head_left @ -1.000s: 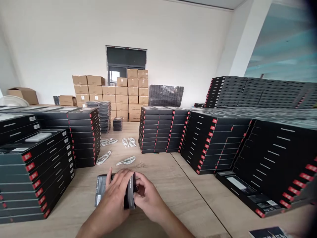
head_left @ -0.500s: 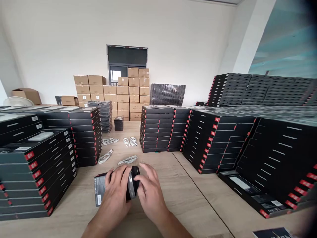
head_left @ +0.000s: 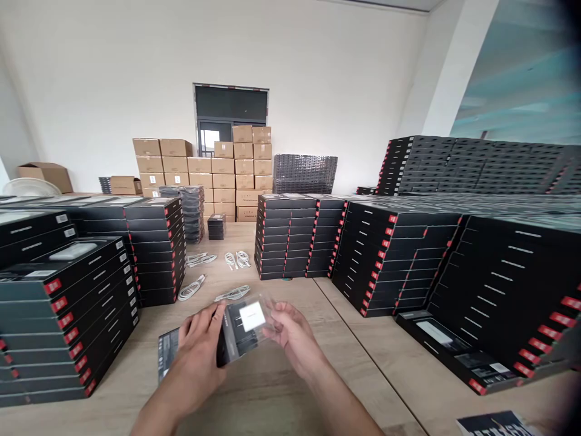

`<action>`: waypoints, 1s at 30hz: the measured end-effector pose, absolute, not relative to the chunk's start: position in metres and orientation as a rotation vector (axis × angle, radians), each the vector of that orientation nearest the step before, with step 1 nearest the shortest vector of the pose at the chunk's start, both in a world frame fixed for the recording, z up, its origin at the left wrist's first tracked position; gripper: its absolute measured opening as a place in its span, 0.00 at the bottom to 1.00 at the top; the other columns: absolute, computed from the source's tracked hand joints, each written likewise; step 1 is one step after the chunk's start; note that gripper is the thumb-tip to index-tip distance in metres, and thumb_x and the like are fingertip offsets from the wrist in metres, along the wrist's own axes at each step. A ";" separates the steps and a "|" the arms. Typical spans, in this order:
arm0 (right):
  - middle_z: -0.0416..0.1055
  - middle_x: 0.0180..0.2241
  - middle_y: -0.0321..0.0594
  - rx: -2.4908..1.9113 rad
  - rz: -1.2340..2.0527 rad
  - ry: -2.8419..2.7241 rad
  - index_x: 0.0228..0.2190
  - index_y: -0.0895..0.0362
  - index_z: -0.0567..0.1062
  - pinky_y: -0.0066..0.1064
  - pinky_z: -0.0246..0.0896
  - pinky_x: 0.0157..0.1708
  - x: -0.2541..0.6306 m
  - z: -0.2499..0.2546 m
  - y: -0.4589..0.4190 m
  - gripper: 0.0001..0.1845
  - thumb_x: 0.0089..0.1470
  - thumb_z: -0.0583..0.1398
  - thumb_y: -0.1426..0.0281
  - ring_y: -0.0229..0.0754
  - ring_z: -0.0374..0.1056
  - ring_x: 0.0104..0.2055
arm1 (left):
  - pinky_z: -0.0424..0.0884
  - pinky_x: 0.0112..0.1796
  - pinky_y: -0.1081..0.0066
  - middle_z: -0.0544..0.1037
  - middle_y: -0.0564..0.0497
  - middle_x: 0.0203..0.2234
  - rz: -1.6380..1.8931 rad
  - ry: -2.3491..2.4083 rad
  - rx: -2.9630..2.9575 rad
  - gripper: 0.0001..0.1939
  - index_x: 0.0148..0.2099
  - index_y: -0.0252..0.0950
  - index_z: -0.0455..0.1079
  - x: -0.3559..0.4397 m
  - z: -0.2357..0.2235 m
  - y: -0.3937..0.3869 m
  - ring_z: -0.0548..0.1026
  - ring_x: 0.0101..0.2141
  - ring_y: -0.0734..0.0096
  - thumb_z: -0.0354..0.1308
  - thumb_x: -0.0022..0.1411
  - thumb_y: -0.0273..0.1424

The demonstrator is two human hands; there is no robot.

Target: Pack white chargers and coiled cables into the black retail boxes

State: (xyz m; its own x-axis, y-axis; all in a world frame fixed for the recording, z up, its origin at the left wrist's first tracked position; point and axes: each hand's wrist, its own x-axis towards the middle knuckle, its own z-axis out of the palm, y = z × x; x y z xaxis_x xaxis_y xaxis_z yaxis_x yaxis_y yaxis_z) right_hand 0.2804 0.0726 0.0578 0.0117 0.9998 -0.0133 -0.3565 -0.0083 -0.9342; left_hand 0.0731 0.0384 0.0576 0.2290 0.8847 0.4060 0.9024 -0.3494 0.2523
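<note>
My left hand [head_left: 196,354] grips a flat black product box [head_left: 169,354] held just above the wooden table [head_left: 281,387]. My right hand [head_left: 294,330] pinches a clear plastic tray [head_left: 249,321] that sticks out of the box's right end. The tray carries a small white square part. Both hands sit close together at the lower middle of the view.
Tall stacks of black boxes with red tabs stand at the left [head_left: 68,303] and at the right [head_left: 454,266]. Several coiled white cables [head_left: 232,294] lie beyond my hands. Brown cartons [head_left: 218,172] are piled against the far wall. A loose flat box [head_left: 458,357] lies at the right.
The right hand has drawn the clear tray out of the box's end, showing the white part. The box has tilted and moved slightly toward me.
</note>
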 end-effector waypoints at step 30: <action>0.78 0.33 0.42 -1.395 0.338 -2.163 0.22 0.53 0.79 0.34 0.57 0.47 0.243 0.049 0.199 0.11 0.43 0.60 0.80 0.48 0.69 0.43 | 0.59 0.57 0.59 0.73 0.48 0.54 -1.588 -1.746 -2.971 0.25 0.57 0.42 0.69 0.094 0.050 0.040 0.68 0.55 0.58 0.50 0.57 0.27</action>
